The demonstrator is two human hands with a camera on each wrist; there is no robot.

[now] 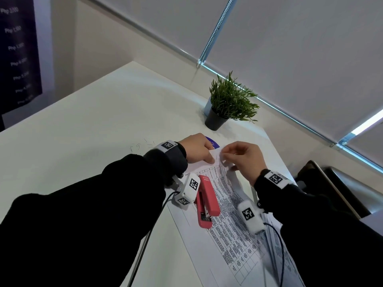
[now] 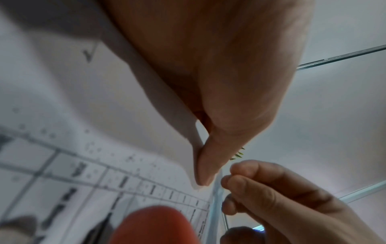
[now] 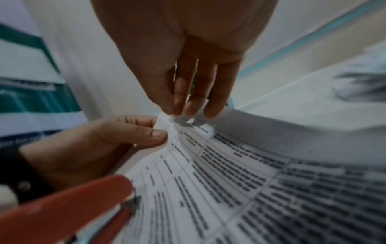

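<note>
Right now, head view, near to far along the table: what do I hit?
Red stapler on the printed sheets → left hand and right hand, level, both pinching the sheets' far corner → potted plant → roller blind.

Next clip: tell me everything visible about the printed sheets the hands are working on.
The printed sheets are white paper with a black-ruled grid of dense text, too blurred to read. They lie on the white table, their far corner lifted. The left hand pinches that corner between thumb and finger; the right hand pinches it from the other side. A red stapler rests on them.
</note>
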